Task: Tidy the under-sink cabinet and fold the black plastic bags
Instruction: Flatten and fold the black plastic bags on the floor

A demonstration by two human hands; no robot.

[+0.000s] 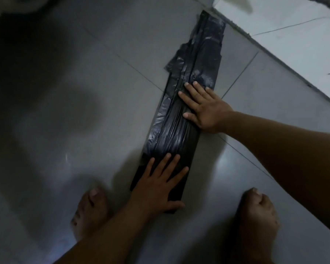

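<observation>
Both hands are pressing flat, fingers straight, gripping nothing: left hand (158, 184) on the black plastic bag's (181, 134) near end, right hand (203, 106) at its middle, on the tiled floor (84, 111).

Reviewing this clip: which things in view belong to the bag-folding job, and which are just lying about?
Part of the job:
- black plastic bag, flattened into a long strip on the floor
- left hand, pressing flat on its near end
- right hand, pressing flat farther along

Just lying about:
- grey tiled floor
- dark crumpled item at top right, unclear
- the person's bare feet
</observation>
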